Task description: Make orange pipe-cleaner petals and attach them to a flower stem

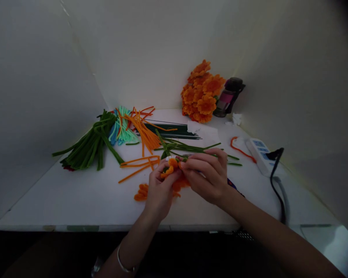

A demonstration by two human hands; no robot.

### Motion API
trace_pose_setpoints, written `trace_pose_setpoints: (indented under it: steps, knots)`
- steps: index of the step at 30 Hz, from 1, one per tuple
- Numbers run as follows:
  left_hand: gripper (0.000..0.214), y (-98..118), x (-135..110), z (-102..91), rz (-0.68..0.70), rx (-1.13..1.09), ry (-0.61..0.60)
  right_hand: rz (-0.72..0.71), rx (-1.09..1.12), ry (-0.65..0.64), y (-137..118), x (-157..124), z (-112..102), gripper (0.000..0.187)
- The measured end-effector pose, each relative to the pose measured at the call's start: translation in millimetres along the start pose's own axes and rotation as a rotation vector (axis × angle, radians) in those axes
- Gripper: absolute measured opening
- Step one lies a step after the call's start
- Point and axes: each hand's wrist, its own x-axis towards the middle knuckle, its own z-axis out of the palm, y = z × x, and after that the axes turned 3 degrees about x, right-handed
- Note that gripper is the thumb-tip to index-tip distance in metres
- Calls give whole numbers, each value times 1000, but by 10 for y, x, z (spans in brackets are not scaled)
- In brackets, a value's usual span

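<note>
- L hand (159, 187) + R hand (207, 177) close tog., both pinching fuzzy orange petals (172, 165) betw. fingertips, just above surface (104, 202).
- Green stems (85, 148): fuzzy, bundled.
- Orange stems (146, 135): thinner, fanned.
- Bouquet (203, 92): rounded petal loops, at rear.
- Bottle (226, 95): pink band.
- Power strip (259, 152): white, blue labels, print illeg.

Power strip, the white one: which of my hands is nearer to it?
Right. Your right hand is left of the power strip; your left hand is farther left.
</note>
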Motion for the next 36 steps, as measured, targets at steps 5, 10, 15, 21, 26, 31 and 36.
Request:
trace_pose_setpoints:
  steps: [5,10,15,21,26,31,36]
  knots:
    - [20,88,2,17,-21,-77,-3,281,137,-49,51,58,-86,20]
    - [23,123,8,-3,-30,-163,-12,557,342,-232,60,92,-178,22]
    - [24,75,2,5,-27,-225,-16,551,387,-289,42,84,-183,30]
    - [22,56,-7,6,-16,-229,-30,522,382,-270,65,132,-176,18]
    - [22,42,4,-11,21,-182,-37,501,402,-292,45,182,-196,27]
    - [23,48,4,-18,-7,-148,-92,392,349,-267,-3,210,-195,16]
    - [24,56,-10,-3,-26,-99,-54,397,321,-264,-23,176,-194,9]
